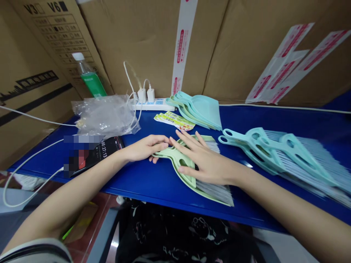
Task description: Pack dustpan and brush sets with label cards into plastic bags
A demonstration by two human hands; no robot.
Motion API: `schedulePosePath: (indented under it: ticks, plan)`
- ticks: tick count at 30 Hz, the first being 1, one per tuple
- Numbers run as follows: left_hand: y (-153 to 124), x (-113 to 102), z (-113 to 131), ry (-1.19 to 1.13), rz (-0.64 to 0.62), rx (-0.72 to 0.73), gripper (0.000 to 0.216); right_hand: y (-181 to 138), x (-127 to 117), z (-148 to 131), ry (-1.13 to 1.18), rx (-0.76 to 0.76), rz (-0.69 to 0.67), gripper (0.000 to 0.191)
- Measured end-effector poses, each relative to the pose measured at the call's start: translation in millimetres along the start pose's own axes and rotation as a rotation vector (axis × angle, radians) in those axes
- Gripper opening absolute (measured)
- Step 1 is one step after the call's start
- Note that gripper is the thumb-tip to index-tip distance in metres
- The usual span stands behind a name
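Observation:
A pale green hand brush [183, 163] with grey bristles lies nested in a matching green dustpan [179, 178] on the blue table. My left hand [146, 148] is closed around the handle end of the pair, thumb on top and fingertips showing underneath. Flat across the brush body rests my right hand [204, 160], its fingers spread and pointing towards the left hand. It covers part of the brush and the upper bristles. Behind my hands, several blue and green dustpans [204, 107] are stacked. To the right lie several light-blue brushes [296, 153] in a pile.
Printed packets [175, 120] lie behind the hands. A white power strip [157, 105] with chargers stands by the cardboard boxes [148, 44]. At left are clear plastic bags [105, 113], a green-labelled bottle [91, 78] and a phone [106, 153] on a cable.

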State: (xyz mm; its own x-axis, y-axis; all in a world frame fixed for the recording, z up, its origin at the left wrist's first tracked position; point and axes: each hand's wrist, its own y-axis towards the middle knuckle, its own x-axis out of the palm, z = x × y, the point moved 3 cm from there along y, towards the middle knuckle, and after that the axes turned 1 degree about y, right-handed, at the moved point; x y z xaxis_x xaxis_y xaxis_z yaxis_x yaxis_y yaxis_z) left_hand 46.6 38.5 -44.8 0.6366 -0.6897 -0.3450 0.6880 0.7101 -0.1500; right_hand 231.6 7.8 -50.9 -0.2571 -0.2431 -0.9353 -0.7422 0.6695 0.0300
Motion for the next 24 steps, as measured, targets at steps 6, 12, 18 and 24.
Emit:
schedulePosePath:
  ticks: [6,12,18,24]
  plan:
    - [1.6,1.6,-2.8,-0.045,0.023,-0.012,0.024,-0.1,3.7,1.4,-0.034,-0.036,0.056,0.079]
    - [1.5,1.4,1.7,-0.012,0.004,-0.023,0.023,0.5,5.5,1.5,-0.048,-0.031,0.069,0.079]
    - [1.0,1.6,4.2,0.003,-0.008,-0.022,0.024,1.2,3.5,-1.4,-0.049,-0.003,0.055,0.078]
    - [1.0,1.2,4.4,0.011,-0.013,-0.017,0.025,2.1,3.4,-0.3,-0.055,-0.005,0.069,0.077]
